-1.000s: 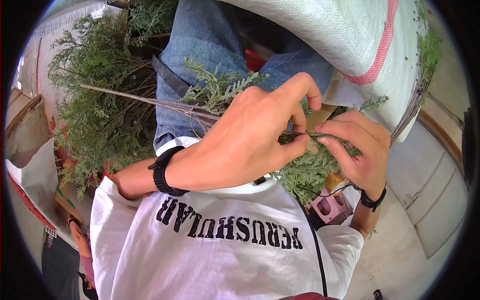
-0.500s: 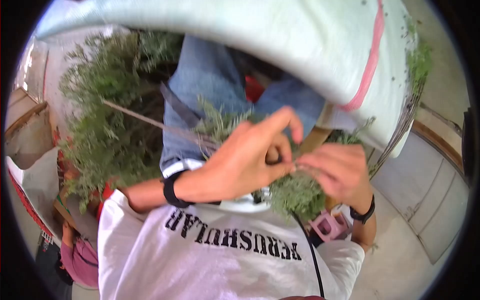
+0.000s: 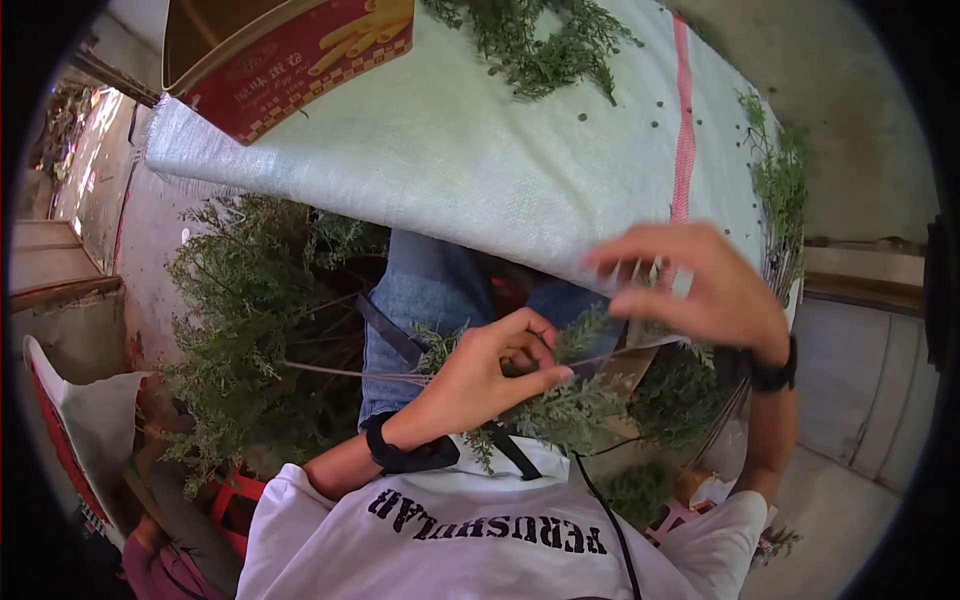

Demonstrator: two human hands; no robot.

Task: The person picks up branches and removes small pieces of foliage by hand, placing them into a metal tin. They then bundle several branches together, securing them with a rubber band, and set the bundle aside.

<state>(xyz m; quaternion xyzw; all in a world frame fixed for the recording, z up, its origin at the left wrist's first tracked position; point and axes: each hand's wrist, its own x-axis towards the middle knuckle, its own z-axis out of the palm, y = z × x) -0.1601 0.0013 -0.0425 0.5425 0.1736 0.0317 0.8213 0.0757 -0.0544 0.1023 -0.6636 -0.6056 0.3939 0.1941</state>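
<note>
My left hand point(image 3: 488, 378) is closed in front of my lap, thumb against curled fingers, pinching a feathery grey-green sprig point(image 3: 575, 405). Its leaves stick out past my fingertips, and a thin strand runs from there to the right. Several pale strings point(image 3: 350, 374) stretch leftward from under that hand. My right hand point(image 3: 700, 285) is raised to the right, near the edge of the white woven sheet point(image 3: 400, 165). It is smeared by motion, but its thumb and fingers look apart with nothing seen between them.
Left of my knees is a large heap of cut greenery point(image 3: 270, 310). An open red tin point(image 3: 300, 70) and loose sprigs point(image 3: 540, 45) lie on the sheet. More foliage point(image 3: 680, 395) is by my right forearm. A person's purple sleeve point(image 3: 150, 570) shows at lower left.
My right hand has left my left hand's fingertips and swung up and to the right. The left hand stays on the sprig. My view has shifted, bringing the red tin into sight.
</note>
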